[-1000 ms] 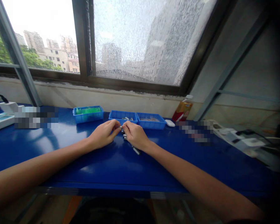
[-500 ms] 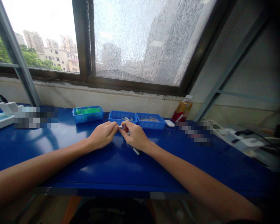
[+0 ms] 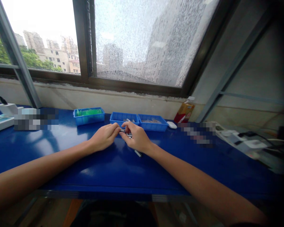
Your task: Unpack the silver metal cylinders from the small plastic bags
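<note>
Your wide, shiny blue table (image 3: 104, 176) fills the lower part of the view, and its near edge runs straight across, in front of your lap. Blue top shows between your two arms and that edge, and more lies outside each arm, so you have room to slide your hands back or sideways. Past the far edge is a big glass window (image 3: 137, 44) with a brown frame, and its right pane is wet or bumpy. A slanted grey metal pole (image 3: 26, 74) stands at the far left, and another slanted grey metal pole (image 3: 227, 75) stands at the far right. A flat white box with pale blue panels (image 3: 1, 123) sits by the left side, and white plugs and dark wires (image 3: 251, 143) crowd the right side. Three blue plastic trays stand in your way at the back: a left tray with green stuff inside (image 3: 90, 119), a middle tray with little metal bits (image 3: 115, 117), and a right tray with small things too tiny to tell (image 3: 153, 126). Your left hand (image 3: 104, 137) pinches a small silver metal piece (image 3: 122, 129) in front of the middle tray. Your right hand (image 3: 139, 138) has its thumb and pointing finger apart around the other end; I can't tell if they squeeze it. A red and gold drink bottle with a white cap (image 3: 185, 111) stands near the right tray, and a smooth white oval thing (image 3: 172, 125) lies between them. Small silver and black rods (image 3: 138, 153) lie under and beside your right hand.
</note>
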Demonstrator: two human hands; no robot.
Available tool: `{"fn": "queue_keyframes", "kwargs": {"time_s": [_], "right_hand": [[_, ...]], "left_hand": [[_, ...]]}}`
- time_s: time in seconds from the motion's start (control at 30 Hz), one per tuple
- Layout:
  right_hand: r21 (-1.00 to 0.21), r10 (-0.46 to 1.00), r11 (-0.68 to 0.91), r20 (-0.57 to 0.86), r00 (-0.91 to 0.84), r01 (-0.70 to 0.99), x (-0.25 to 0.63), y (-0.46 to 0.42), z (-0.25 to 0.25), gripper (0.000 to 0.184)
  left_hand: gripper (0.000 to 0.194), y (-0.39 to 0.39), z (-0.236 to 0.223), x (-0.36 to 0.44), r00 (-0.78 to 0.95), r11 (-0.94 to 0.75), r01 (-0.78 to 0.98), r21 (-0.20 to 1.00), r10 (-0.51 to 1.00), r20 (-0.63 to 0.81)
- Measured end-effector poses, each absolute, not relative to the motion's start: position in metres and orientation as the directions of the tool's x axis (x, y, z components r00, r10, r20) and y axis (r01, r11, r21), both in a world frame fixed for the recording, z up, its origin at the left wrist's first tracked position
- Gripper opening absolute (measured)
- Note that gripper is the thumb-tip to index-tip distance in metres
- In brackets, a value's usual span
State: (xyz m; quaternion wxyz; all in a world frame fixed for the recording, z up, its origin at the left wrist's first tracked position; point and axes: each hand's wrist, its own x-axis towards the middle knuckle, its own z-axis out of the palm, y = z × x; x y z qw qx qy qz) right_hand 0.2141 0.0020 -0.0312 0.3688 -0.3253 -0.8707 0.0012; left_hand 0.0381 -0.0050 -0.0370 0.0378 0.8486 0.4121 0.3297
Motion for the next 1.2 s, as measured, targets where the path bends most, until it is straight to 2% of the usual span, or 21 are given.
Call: {"fn": "queue_keyframes", "kwargs": {"time_s": [0.17, 0.27, 0.37, 0.43, 0.5, 0.7, 0.8, 0.93, 1.07, 1.2], "right_hand": [[-0.154, 0.508, 0.812, 0.661, -0.552, 0.563, 0.215, 0.003, -0.03, 0.011], [-0.108, 0.532, 0.752, 0.682, -0.502, 0.65, 0.22, 0.01, -0.026, 0.017], [-0.109, 0.585, 0.636, 0.713, -0.386, 0.764, 0.231, 0.023, -0.024, 0.022], [-0.122, 0.617, 0.557, 0.723, -0.311, 0.821, 0.24, 0.034, -0.025, 0.022], [-0.125, 0.647, 0.49, 0.715, -0.264, 0.863, 0.248, 0.044, -0.028, 0.021], [-0.074, 0.697, 0.39, 0.675, -0.242, 0.918, 0.256, 0.054, -0.033, 0.025], [-0.069, 0.681, 0.415, 0.685, -0.259, 0.907, 0.251, 0.049, -0.032, 0.026], [-0.076, 0.63, 0.566, 0.682, -0.372, 0.821, 0.238, 0.033, -0.028, 0.021], [-0.063, 0.565, 0.744, 0.591, -0.576, 0.665, 0.221, 0.011, -0.028, 0.015], [-0.084, 0.554, 0.787, 0.53, -0.642, 0.611, 0.212, 0.002, -0.033, 0.015]], "left_hand": [[0.032, -0.003, -0.035, 0.037, 0.445, -0.648, 0.674, 0.354, 0.74, 0.505], [0.028, -0.005, -0.036, 0.039, 0.477, -0.659, 0.672, 0.338, 0.734, 0.483], [0.029, -0.009, -0.04, 0.043, 0.559, -0.716, 0.642, 0.273, 0.681, 0.473], [0.036, -0.013, -0.043, 0.045, 0.644, -0.763, 0.616, 0.196, 0.631, 0.432], [0.035, -0.015, -0.043, 0.046, 0.707, -0.789, 0.6, 0.133, 0.601, 0.373], [0.02, -0.011, -0.041, 0.041, 0.692, -0.753, 0.654, 0.072, 0.634, 0.345], [0.02, -0.007, -0.043, 0.039, 0.668, -0.729, 0.681, 0.062, 0.654, 0.354], [0.02, -0.002, -0.046, 0.039, 0.621, -0.694, 0.716, 0.074, 0.681, 0.388], [0.026, 0.004, -0.045, 0.036, 0.558, -0.655, 0.752, 0.069, 0.689, 0.462], [0.033, 0.007, -0.045, 0.034, 0.532, -0.644, 0.761, 0.079, 0.689, 0.493]]}}
